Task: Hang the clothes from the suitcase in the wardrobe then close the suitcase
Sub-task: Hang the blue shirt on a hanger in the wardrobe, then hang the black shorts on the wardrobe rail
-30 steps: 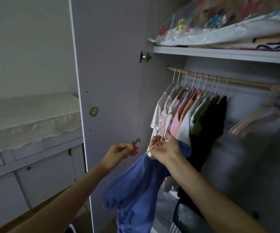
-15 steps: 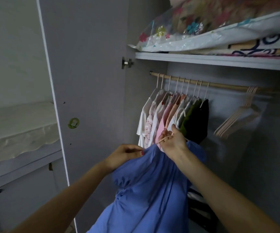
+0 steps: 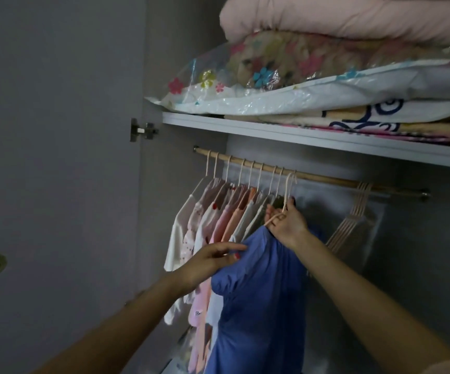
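A blue garment [image 3: 261, 292] hangs from a pale hanger [image 3: 288, 193] whose hook sits at the wooden rail [image 3: 326, 180] of the open wardrobe. My right hand [image 3: 287, 221] grips the hanger's neck just below the rail. My left hand [image 3: 213, 261] holds the garment's left shoulder, lower and to the left. Several white, pink and peach clothes [image 3: 213, 220] hang on the rail to the left of the blue garment. The suitcase is out of view.
Several empty hangers [image 3: 353, 217] hang bunched on the rail's right part. Above the rail a shelf [image 3: 313, 136] carries bagged bedding [image 3: 299, 85] and a pink quilt [image 3: 353, 17]. The open wardrobe door [image 3: 56, 157] stands at the left.
My right hand has lifted the hanger with the blue garment up to the rail. My left hand has shifted onto the garment's shoulder. The view has tilted up and moved closer.
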